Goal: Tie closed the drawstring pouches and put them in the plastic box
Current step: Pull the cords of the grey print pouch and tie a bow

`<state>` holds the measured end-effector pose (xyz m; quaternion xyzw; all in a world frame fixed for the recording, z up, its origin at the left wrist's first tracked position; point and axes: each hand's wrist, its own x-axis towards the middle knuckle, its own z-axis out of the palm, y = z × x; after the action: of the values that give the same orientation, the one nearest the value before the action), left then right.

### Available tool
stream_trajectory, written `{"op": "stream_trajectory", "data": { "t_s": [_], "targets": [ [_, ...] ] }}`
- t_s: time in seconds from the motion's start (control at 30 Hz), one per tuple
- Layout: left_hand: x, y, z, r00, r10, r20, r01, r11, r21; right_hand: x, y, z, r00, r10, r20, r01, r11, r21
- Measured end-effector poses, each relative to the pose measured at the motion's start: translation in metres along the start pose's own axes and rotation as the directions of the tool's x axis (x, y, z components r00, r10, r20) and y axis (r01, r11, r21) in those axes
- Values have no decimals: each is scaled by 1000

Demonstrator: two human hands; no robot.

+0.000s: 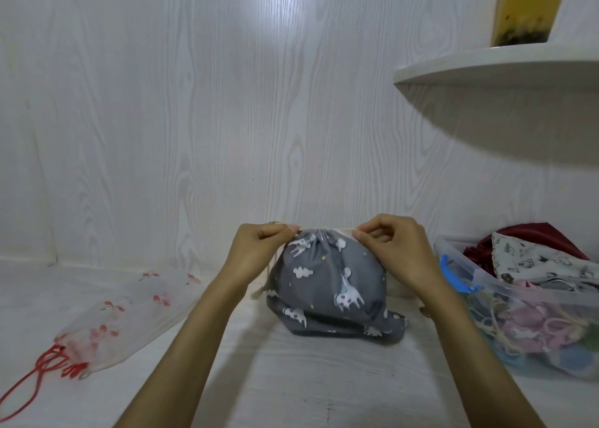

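Head view shows a grey pouch (327,285) printed with white animals and clouds, standing on the white surface (291,379) at centre, its mouth gathered shut. Left hand (259,246) and right hand (389,246) each pinch the cream drawstring (319,229), stretched level between them above the mouth. To the right stands a clear plastic box (525,301) holding other pouches. A sheer white pouch (129,314) with red cords lies at left.
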<state>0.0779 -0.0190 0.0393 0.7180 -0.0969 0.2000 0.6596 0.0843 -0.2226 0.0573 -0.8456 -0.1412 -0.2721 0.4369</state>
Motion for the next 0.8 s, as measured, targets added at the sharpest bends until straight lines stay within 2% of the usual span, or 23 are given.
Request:
{"op": "stream_trajectory", "data": {
  "t_s": [0.07, 0.13, 0.23, 0.33, 0.5, 0.63, 0.7, 0.8],
  "targets": [
    [2, -3, -1, 999, -39, -23, 40, 999, 20, 0, 2, -3, 1000, -1, 23, 2, 999, -38],
    [2, -6, -1, 996, -40, -75, 45, 997, 58, 0, 1, -1, 990, 51, 128, -45, 998, -53],
    [-2, -2, -1, 992, -38, -117, 35, 999, -26, -3, -8, -1, 930, 146, 338, -188, 978, 95],
    [-5, 3, 5, 996, -62, -62, 57, 995, -80, -7, -18, -4, 900, 223, 375, -302, 939, 167],
    [-9, 3, 12, 983, -175, 60, 178, 983, -49, -11, -19, 11, 884, 207, 420, -157, 976, -152],
    [-8, 3, 9, 925, -347, 156, 352, 936, -5, -12, -5, 24, 928, 246, 281, -131, 919, -371],
    [-7, 2, 9, 903, -384, 190, 410, 905, -117, -13, -1, 25, 914, 255, 315, -152, 936, -319],
    [-1, 1, 2, 907, -380, 182, 420, 856, -300, -13, -7, 17, 849, 252, 465, -257, 965, -52]
  ]
}}
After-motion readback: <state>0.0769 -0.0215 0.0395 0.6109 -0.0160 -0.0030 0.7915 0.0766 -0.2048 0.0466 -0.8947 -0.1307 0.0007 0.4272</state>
